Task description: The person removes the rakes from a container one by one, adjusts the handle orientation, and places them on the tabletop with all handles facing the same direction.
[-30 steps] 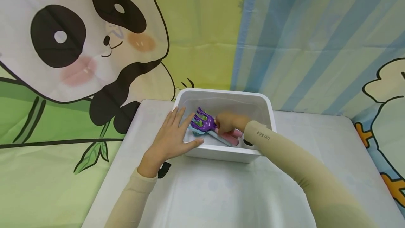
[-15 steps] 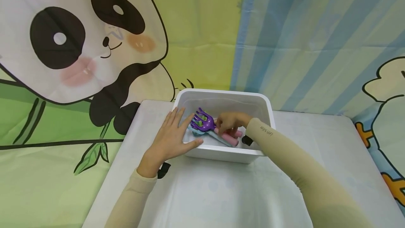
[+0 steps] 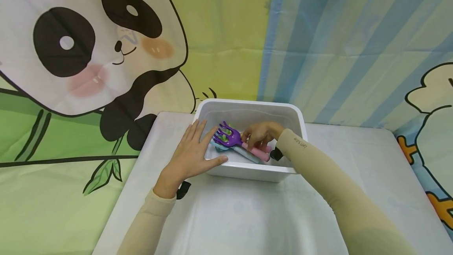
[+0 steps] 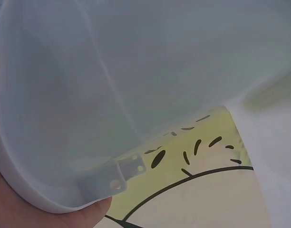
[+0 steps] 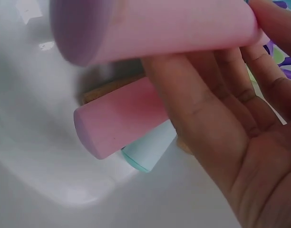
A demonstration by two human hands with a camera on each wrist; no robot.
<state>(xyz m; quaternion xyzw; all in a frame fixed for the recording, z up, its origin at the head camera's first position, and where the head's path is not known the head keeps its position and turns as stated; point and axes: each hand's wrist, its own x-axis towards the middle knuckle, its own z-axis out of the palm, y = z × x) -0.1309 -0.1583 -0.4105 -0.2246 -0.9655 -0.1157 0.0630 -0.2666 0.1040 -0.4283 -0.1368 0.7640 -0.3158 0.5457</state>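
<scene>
A purple toy rake (image 3: 231, 138) with a pink handle (image 5: 183, 28) lies tilted in the white bin (image 3: 255, 102). My right hand (image 3: 260, 133) reaches inside and grips that handle near its neck, the handle's end raised above the others in the right wrist view. Below it are a second pink handle (image 5: 129, 114) and a pale turquoise handle (image 5: 152, 146); their far ends are hidden. My left hand (image 3: 194, 150) rests with straight, spread fingers over the bin's front left corner; in the left wrist view fingers show only at the rim.
A brown, wood-like piece (image 5: 105, 91) peeks out behind the second pink handle. The bin stands on a white-covered table (image 3: 240, 215), close to a cartoon panda curtain (image 3: 148, 89). The bin's walls surround my right hand.
My right hand's fingers have closed on the rake's pink handle and shifted it slightly right, lifting its end off the pale blue handle. The left hand has stayed put.
</scene>
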